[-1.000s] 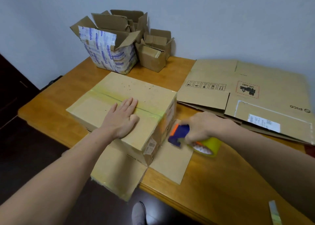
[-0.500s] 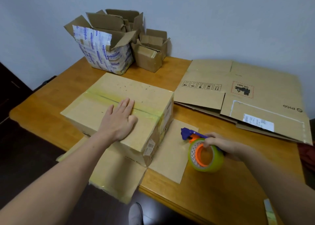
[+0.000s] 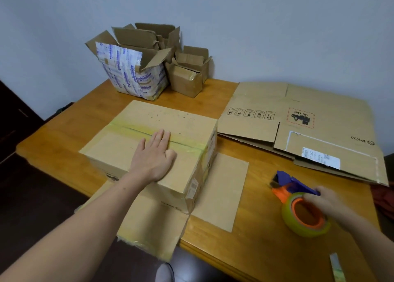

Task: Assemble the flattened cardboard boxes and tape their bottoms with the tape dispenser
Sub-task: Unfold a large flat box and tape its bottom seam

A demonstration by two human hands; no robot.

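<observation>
While the left hand (image 3: 153, 155) lies flat on the box (image 3: 170, 119) and the right hand (image 3: 328, 200) grips the dispenser (image 3: 298, 209) — poorly pressed tape could peel off the seam.

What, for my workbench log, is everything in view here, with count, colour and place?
taped box: 1, brown with yellowish tape over its seam, near left of the table, flaps spread flat beneath.
flattened boxes: a stack, count unclear, brown, far right of the table.
printed-tape box: 1, brown wrapped in white-and-blue tape, open, back of the table.
small open box: 1, brown, right of the printed-tape box.
tape dispenser: 1, purple and orange with a yellowish roll, near right.
tape strip: 1, pale, near right corner.
table: 1, orange-brown wood.
left hand: flat on the taped box.
right hand: holds the tape dispenser.
</observation>
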